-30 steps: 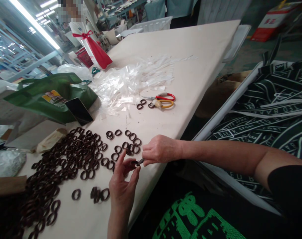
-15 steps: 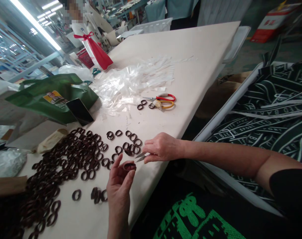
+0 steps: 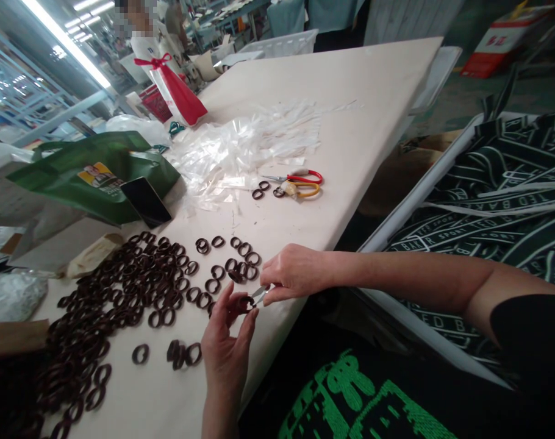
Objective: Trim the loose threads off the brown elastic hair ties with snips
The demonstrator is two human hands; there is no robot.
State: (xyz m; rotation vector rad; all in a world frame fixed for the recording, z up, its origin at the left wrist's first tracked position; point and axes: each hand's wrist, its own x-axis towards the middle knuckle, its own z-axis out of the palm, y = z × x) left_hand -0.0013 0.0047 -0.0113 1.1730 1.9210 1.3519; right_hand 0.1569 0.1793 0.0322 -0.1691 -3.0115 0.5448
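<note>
Thumb and fingers of my left hand (image 3: 227,332) pinch a dark brown loop (image 3: 249,300) above the table's near edge. My right hand (image 3: 289,274) is closed around small metal snips (image 3: 260,295), whose blades reach the loop; most of the tool is hidden in the fingers. Several more brown loops (image 3: 234,268) lie just beyond both hands. To the left spreads a large heap of the same loops (image 3: 140,274), and a few lie apart near my left wrist, one being a single loop (image 3: 140,354).
Red-handled scissors (image 3: 305,177) and a yellow-handled pair (image 3: 305,190) lie farther up the table (image 3: 373,79). Behind are clear plastic strips (image 3: 250,140), a phone (image 3: 146,201) and a green bag (image 3: 94,177). A bin of printed straps (image 3: 501,213) stands at right. A person is in the background.
My left hand has moved slightly right with the loop, bringing it against the blades. The snips' blades, spread apart before, now look closer together at the loop.
</note>
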